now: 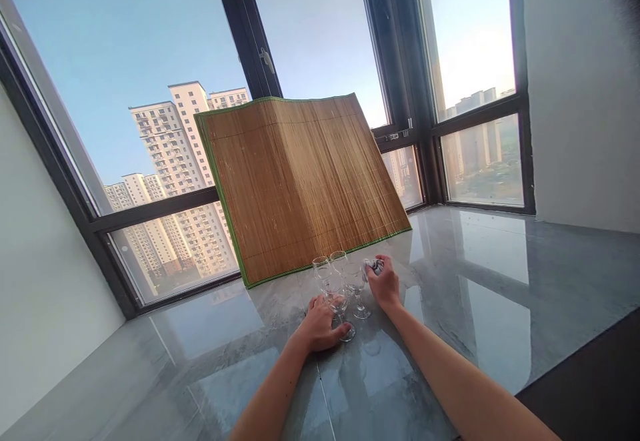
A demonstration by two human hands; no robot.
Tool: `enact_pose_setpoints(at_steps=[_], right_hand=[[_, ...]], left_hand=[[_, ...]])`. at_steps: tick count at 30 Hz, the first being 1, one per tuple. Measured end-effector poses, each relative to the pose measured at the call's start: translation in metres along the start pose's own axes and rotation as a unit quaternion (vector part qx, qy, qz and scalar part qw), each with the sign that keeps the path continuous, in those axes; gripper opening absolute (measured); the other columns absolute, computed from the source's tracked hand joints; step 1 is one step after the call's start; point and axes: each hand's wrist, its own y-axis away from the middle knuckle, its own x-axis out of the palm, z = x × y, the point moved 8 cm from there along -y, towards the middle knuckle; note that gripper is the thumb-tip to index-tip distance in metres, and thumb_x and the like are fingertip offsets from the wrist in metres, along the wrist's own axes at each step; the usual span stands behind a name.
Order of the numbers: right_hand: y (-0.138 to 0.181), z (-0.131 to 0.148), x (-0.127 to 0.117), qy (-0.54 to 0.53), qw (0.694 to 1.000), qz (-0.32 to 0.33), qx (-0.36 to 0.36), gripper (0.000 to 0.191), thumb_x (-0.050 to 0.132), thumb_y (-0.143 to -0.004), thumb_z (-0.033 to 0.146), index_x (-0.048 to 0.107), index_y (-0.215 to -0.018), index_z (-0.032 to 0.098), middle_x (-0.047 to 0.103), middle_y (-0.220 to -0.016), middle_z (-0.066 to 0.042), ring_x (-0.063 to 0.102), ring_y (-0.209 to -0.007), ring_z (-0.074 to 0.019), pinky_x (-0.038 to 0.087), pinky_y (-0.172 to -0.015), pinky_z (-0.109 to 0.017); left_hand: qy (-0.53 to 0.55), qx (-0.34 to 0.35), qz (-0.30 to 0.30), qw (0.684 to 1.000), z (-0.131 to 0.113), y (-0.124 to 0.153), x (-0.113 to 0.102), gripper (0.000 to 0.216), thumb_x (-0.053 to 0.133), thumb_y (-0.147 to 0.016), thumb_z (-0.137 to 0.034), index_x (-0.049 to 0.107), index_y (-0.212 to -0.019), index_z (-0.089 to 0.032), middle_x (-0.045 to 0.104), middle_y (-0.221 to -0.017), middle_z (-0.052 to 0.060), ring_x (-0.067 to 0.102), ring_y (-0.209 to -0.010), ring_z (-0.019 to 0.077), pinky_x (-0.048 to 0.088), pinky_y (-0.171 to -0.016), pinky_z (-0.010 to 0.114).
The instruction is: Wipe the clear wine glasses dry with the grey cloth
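Two clear stemmed wine glasses stand close together on the glossy grey stone surface [240, 367], their outlines overlapping. My left hand [318, 327] rests low around the nearer wine glass [334, 289], its thumb across the foot and its fingers by the stem and lower bowl. Slightly behind and to the right is the other wine glass [355, 279]. Beside that glass, my right hand [385, 285] is closed on a small crumpled white-and-dark cloth [373, 267]. Part of the cloth is hidden by the fingers.
A brown bamboo mat [305, 181] with green edging leans against the windows behind the glasses. Dark window frames [415, 81] run around the corner. A white wall [580, 94] stands at right, and the stone's edge [575, 351] slants across the lower right.
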Motion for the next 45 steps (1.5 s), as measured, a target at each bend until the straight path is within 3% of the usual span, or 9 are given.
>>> enact_pose_setpoints(at_steps=[6, 16, 19, 26, 37, 45], right_hand=[[0.001, 0.002, -0.002, -0.001, 1.000, 0.003, 0.004, 0.042, 0.053, -0.077, 0.040, 0.055, -0.114, 0.021, 0.068, -0.086, -0.007, 0.063, -0.076, -0.0249, 0.044, -0.070, -0.032], [0.000, 0.003, -0.001, -0.006, 1.000, 0.007, 0.002, 0.041, 0.054, -0.076, 0.039, 0.055, -0.112, 0.020, 0.068, -0.085, -0.006, 0.063, -0.077, -0.0242, 0.043, -0.071, -0.032], [0.000, 0.002, 0.000, -0.003, 1.000, 0.014, -0.001, 0.042, 0.054, -0.076, 0.039, 0.055, -0.113, 0.020, 0.067, -0.087, -0.007, 0.063, -0.078, -0.0246, 0.043, -0.069, -0.031], [0.000, 0.001, -0.001, 0.002, 1.000, 0.009, 0.001, 0.041, 0.053, -0.075, 0.039, 0.055, -0.112, 0.021, 0.067, -0.086, -0.007, 0.063, -0.078, -0.0246, 0.042, -0.069, -0.031], [-0.002, -0.004, 0.002, 0.003, 1.000, 0.006, 0.001, 0.042, 0.055, -0.075, 0.041, 0.055, -0.112, 0.021, 0.068, -0.087, -0.007, 0.063, -0.077, -0.0251, 0.042, -0.071, -0.032], [0.000, 0.000, -0.001, 0.012, 1.000, 0.008, 0.002, 0.042, 0.055, -0.075, 0.040, 0.056, -0.112, 0.020, 0.068, -0.084, -0.007, 0.062, -0.074, -0.0243, 0.041, -0.067, -0.031]], left_hand=[[-0.011, -0.002, 0.020, 1.000, 0.003, 0.001, 0.006, 0.064, 0.054, -0.084, -0.052, 0.043, -0.144, -0.030, 0.042, -0.152, 0.006, 0.026, -0.144, 0.0307, 0.012, -0.118, 0.051], [-0.054, 0.034, 0.027, 0.998, 0.008, 0.009, 0.002, 0.047, 0.049, -0.088, -0.038, 0.051, -0.134, -0.024, 0.048, -0.146, 0.006, 0.035, -0.140, 0.0267, 0.017, -0.120, 0.046], [-0.093, 0.021, 0.052, 0.994, 0.013, 0.015, 0.001, 0.044, 0.041, -0.092, -0.032, 0.049, -0.133, -0.022, 0.044, -0.149, 0.008, 0.033, -0.141, 0.0245, 0.019, -0.119, 0.046], [-0.106, -0.003, 0.050, 0.993, 0.027, 0.033, -0.007, 0.044, 0.038, -0.092, -0.028, 0.046, -0.134, -0.022, 0.040, -0.151, 0.008, 0.028, -0.142, 0.0251, 0.020, -0.120, 0.046], [-0.124, -0.037, 0.043, 0.991, 0.065, 0.078, -0.033, 0.046, 0.038, -0.091, -0.026, 0.045, -0.136, -0.022, 0.040, -0.151, 0.007, 0.029, -0.142, 0.0238, 0.020, -0.120, 0.042], [-0.130, -0.113, 0.034, 0.984, 0.120, 0.130, -0.062, 0.047, 0.034, -0.093, -0.030, 0.045, -0.138, -0.025, 0.039, -0.152, 0.006, 0.026, -0.144, 0.0256, 0.020, -0.120, 0.045]])
